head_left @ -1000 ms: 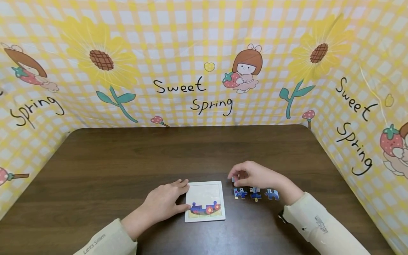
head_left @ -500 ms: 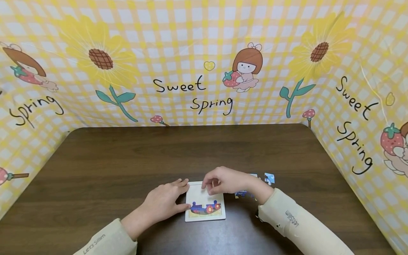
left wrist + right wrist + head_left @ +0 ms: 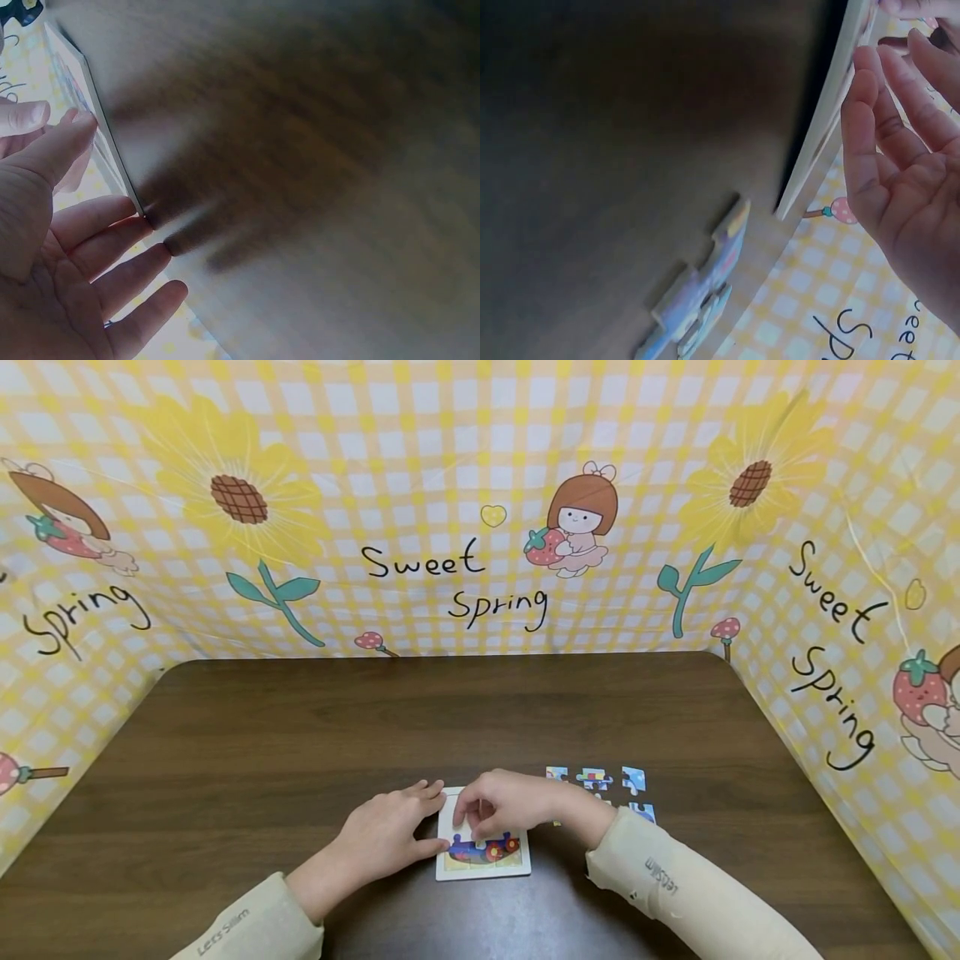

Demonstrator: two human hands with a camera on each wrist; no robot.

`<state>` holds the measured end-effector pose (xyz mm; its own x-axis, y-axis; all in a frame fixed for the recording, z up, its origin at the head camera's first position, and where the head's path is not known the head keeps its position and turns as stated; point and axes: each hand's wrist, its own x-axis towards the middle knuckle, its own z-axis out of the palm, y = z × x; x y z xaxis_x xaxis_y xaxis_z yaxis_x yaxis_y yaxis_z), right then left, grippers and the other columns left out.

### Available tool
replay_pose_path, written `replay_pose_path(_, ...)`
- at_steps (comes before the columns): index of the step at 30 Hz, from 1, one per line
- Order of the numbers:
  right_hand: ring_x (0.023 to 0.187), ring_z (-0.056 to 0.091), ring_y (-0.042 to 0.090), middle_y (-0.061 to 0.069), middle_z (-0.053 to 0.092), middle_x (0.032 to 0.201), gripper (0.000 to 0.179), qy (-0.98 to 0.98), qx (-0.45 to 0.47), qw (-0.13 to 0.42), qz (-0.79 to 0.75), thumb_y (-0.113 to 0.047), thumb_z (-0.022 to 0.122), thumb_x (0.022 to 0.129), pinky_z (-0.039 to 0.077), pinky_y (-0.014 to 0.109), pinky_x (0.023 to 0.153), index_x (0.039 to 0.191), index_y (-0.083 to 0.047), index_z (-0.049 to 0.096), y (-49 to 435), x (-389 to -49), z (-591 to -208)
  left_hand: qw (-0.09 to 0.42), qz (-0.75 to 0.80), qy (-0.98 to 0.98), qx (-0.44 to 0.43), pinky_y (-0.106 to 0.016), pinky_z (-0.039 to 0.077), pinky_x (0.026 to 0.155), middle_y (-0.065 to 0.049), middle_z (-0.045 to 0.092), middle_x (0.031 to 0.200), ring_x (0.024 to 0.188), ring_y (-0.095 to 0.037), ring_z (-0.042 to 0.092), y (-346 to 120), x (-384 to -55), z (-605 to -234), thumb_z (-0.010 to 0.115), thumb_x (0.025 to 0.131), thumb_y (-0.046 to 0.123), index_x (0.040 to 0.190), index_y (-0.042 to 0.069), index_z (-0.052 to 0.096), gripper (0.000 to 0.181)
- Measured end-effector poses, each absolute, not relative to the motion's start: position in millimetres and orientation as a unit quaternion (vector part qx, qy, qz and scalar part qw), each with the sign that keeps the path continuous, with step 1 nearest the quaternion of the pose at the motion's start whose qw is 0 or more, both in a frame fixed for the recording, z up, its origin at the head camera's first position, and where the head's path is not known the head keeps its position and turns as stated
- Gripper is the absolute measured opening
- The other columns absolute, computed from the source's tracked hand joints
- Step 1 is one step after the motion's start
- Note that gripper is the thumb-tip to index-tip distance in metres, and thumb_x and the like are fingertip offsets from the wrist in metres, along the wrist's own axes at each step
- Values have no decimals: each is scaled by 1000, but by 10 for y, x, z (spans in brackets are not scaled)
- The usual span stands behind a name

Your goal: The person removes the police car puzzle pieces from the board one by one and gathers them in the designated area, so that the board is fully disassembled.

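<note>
- Right hand (image 3: 506, 802) is over the puzzle frame (image 3: 483, 877), its fingers bent and the thumb near them in a narrow curl; the pictures do not show whether anything is pinched between the tips.
- Left hand (image 3: 382, 835) is at the near-left side of the frame, fingers spread and fairly straight, the tips at the upper left corner and the thumb at the left edge lower down; it grips nothing.
- Within the white frame, below the right hand, joined pieces (image 3: 468, 858) fill the bottom part, showing blue shapes and red round ones over yellow; pale backing shows above them.
- To the right of the frame and apart from it, loose pieces (image 3: 633, 779) lie on the table, some partly hidden by the right wrist; they are mostly blue, with touches of white, yellow and red.
- Both forearms wear cream sleeves (image 3: 258, 918) with dark lettering.
- Under everything is a dark brown wooden table (image 3: 375, 718) with rounded far corners.
- Behind the table and along its sides hangs a yellow-and-white checked cloth (image 3: 427, 468) printed with sunflowers, strawberries, cartoon figures and the words "Sweet Spring".
</note>
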<state>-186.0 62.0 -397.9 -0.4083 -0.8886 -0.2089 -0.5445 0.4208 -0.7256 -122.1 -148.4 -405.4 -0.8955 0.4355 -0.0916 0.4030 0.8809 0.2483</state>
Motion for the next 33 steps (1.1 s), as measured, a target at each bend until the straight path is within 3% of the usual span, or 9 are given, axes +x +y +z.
replay_pose_path(6, 62, 49, 1, -5, 57, 73, 19, 796, -450, 305, -266, -8, 71, 91, 44, 15, 63, 109, -5, 70, 570, -1835, -4015, 69, 113, 967, 217, -53, 52, 97, -7, 60, 142, 132, -27, 57, -1485, -1219, -4056, 79, 82, 45, 130, 7, 66, 63)
replay_pose_path(20, 64, 47, -1, -9, 51, 72, 22, 819, -441, 285, -232, 4, 71, 85, 41, 14, 62, 101, -10, 65, 510, -1755, -4016, 61, 125, 963, 230, -52, 52, 96, -9, 59, 142, 132, -29, 57, -1514, -1222, -4082, 78, 83, 43, 132, 5, 65, 63)
replay_pose_path(33, 69, 49, 0, -6, 55, 78, 24, 830, -426, 279, -228, 2, 72, 86, 43, 15, 66, 100, -15, 64, 519, -1718, -4027, 89, 159, 944, 275, -53, 48, 102, -17, 54, 146, 136, -37, 50, -1623, -1267, -4073, 78, 85, 31, 137, 2, 59, 62)
